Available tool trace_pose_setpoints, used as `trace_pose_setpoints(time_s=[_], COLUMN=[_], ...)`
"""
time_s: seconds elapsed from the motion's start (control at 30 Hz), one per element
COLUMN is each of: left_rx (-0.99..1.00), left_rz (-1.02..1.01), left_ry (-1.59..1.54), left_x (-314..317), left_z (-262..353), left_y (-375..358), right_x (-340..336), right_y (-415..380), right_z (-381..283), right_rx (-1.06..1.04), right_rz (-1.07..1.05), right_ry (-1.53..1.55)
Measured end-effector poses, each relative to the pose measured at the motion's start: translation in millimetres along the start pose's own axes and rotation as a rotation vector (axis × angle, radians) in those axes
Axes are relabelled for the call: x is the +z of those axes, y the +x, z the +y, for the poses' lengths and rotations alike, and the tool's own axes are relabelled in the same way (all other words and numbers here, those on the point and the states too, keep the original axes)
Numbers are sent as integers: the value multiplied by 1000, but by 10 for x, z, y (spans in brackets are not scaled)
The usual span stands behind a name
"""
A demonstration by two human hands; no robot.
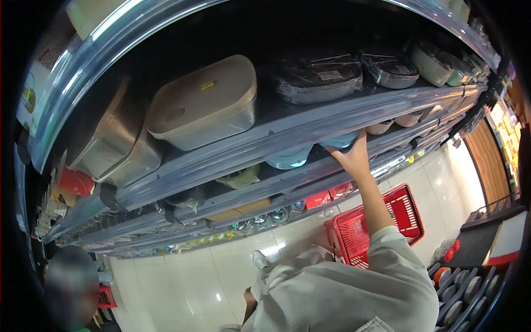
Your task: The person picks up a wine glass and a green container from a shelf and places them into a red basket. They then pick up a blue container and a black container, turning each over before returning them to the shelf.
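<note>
My right hand point(352, 157) reaches onto the second shelf, its thumb and fingers around the near side of a blue bowl point(339, 140). Left of it on the same shelf stands another blue bowl point(289, 157), and to its right a pale bowl point(380, 127). My left hand point(250, 299) hangs low beside my body, mostly covered by the shirt; its fingers cannot be made out.
Above are a lidded metal container point(204, 102) and wrapped black containers point(318, 77) on the upper shelf point(265, 133). A red basket point(406, 213) stands on the tiled floor point(182, 282). A person point(72, 288) is at the lower left.
</note>
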State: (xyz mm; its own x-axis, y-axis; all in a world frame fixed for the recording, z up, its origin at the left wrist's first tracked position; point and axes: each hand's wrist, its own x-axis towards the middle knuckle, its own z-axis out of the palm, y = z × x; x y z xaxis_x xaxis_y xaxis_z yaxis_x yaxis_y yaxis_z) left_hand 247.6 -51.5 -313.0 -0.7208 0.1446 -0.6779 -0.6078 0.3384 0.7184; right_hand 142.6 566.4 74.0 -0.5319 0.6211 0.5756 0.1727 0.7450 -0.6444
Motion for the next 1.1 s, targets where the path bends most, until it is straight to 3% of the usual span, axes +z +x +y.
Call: trace_pose_setpoints(time_s=[0.07,0.13,0.3,0.33,0.4,0.43,0.5,0.67,0.83,1.1], left_rx=[11,18,16,8,-8,-13,-24,-55,-67,-2], left_rz=[-8,-17,-47,-56,-76,-88,-121,-229,-301,-359], left_ry=[29,58,161,191,255,289,369,588,764,947], left_x=[-69,-156,-541,-651,-873,-986,-1218,-1743,-2057,-1961], left_z=[265,479,908,979,1067,1092,1180,1361,1587,1974], left_y=[-17,-4,-81,-129,-184,-164,-135,-2,67,229], right_x=[47,145,563,623,618,584,495,432,358,168], right_y=[-157,-436,-1547,-1790,-2257,-2380,-2683,-3379,-3826,-4107], right_z=[-59,-80,12,88,278,287,282,311,243,250], right_rx=[-27,-93,522,542,659,686,962,1142,930,921], right_rz=[59,361,542,555,261,274,-131,-235,-111,103], right_ry=[-34,-7,308,293,-280,-293,-567,-697,-771,-739])
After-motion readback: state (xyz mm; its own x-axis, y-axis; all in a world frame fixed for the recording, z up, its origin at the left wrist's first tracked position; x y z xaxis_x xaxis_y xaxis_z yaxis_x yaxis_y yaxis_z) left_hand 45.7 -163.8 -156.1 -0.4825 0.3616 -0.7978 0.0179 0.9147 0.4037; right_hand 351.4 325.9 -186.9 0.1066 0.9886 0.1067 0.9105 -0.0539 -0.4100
